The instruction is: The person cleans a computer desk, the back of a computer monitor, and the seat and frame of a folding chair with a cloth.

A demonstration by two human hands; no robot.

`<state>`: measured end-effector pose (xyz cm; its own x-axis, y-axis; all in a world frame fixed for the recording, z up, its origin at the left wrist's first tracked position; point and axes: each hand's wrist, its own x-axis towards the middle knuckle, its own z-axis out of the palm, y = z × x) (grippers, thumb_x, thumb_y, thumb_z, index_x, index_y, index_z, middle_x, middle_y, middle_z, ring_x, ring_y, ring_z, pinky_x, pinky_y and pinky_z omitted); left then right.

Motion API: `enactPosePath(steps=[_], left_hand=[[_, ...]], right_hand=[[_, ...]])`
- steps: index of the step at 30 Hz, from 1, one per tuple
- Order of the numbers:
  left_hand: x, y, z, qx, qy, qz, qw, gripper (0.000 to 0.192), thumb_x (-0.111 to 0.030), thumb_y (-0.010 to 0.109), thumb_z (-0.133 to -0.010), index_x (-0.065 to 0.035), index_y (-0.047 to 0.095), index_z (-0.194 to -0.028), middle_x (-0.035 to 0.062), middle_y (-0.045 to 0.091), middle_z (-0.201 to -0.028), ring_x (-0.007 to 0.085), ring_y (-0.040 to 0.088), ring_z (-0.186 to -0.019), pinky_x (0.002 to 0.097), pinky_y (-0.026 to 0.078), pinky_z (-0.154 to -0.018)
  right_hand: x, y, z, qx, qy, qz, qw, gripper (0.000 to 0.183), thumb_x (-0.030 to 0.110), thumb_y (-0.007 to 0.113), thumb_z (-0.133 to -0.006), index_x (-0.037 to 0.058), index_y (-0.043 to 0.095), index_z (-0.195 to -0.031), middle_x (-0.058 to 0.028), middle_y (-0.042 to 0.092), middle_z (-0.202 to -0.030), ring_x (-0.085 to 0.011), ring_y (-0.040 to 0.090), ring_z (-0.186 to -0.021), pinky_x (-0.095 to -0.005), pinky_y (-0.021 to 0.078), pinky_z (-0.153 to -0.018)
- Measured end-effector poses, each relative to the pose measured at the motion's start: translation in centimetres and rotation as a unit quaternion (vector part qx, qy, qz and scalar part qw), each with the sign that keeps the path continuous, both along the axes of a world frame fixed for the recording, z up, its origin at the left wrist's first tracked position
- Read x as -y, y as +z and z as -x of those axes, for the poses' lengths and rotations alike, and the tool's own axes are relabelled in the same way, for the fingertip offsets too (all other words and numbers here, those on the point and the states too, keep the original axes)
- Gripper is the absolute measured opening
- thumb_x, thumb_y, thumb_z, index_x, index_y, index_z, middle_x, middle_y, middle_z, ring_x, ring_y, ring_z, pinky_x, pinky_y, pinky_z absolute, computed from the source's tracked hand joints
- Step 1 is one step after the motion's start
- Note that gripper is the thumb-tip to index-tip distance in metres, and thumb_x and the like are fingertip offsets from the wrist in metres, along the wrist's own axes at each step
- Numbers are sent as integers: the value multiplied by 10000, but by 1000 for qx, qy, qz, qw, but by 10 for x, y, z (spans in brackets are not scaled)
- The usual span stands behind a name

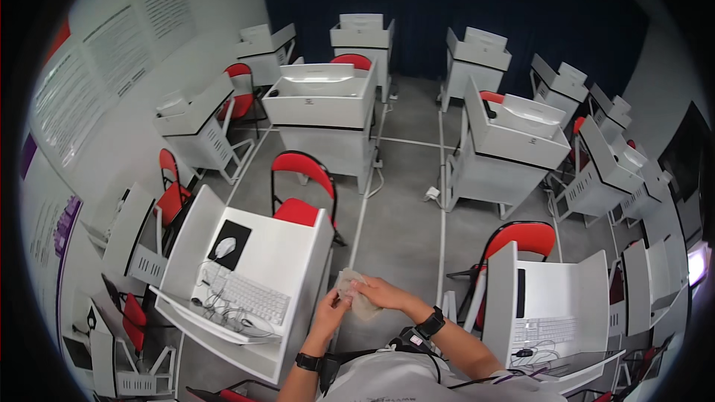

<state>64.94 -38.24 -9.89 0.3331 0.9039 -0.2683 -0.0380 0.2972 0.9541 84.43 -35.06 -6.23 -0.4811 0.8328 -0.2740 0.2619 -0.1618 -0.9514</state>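
Note:
A thin beige cloth (366, 309), crumpled and partly see-through, is held in front of my body above the aisle floor. My right hand (382, 292) grips it from the right, thumb pressed onto its middle. On the other side, the fingertips of my left hand (332, 309) pinch its left edge. Part of the cloth hangs below the right fingers, and its folds are partly hidden by both hands. Black straps with devices circle both wrists.
At my left stands a white partitioned desk (304, 268) with a keyboard (251, 290), tangled cables and a mouse (225, 247) on a black pad. Another such desk (550, 290) is at my right. Red folding chairs (301, 178) stand by desks. White strips (442, 223) line the grey floor.

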Motion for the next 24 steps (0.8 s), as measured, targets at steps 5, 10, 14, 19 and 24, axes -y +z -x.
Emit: enactPosePath(steps=[5, 10, 14, 19, 24], left_hand=[[-4, -9, -97, 129, -18, 89, 987, 362, -185, 639, -916, 3, 557, -1214, 59, 596, -1131, 167, 597, -1035, 319, 516, -902], [-42, -33, -146, 46, -126, 122, 983, 372, -227, 655, -909, -12, 582, -1204, 47, 630, -1066, 151, 616, -984, 298, 500, -869], [-74, -31, -179, 5, -204, 101, 974, 355, -266, 650, -914, -8, 614, -1155, 45, 644, -1044, 113, 602, -926, 258, 476, -815], [-120, -65, -208, 15, -210, 127, 969, 314, -247, 654, -913, -5, 623, -1110, 22, 651, -968, 75, 577, -885, 231, 456, -782], [-188, -73, -253, 26, -245, 86, 965, 277, -188, 622, -924, -31, 604, -1152, 16, 643, -1025, 83, 585, -918, 244, 466, -802]], right_hand=[[13, -29, -86, 139, -68, -32, 987, 463, 407, 456, -982, 89, 495, -1316, -174, 662, -1075, -301, 636, -947, -363, 485, -842], [19, -71, -150, 131, -115, -46, 984, 417, 388, 483, -971, 58, 584, -1204, -184, 673, -1018, -281, 655, -874, -366, 501, -788], [10, -98, -191, 111, -191, -7, 975, 373, 339, 568, -940, 15, 619, -1117, -159, 673, -923, -189, 636, -838, -331, 495, -749], [-21, -67, -213, 125, -283, -47, 950, 418, 352, 662, -852, -42, 620, -986, -175, 636, -804, -292, 616, -703, -361, 488, -662], [-71, -83, -248, 160, -326, -156, 918, 353, 316, 720, -838, -6, 614, -935, -68, 628, -812, -115, 571, -699, -277, 478, -628]])
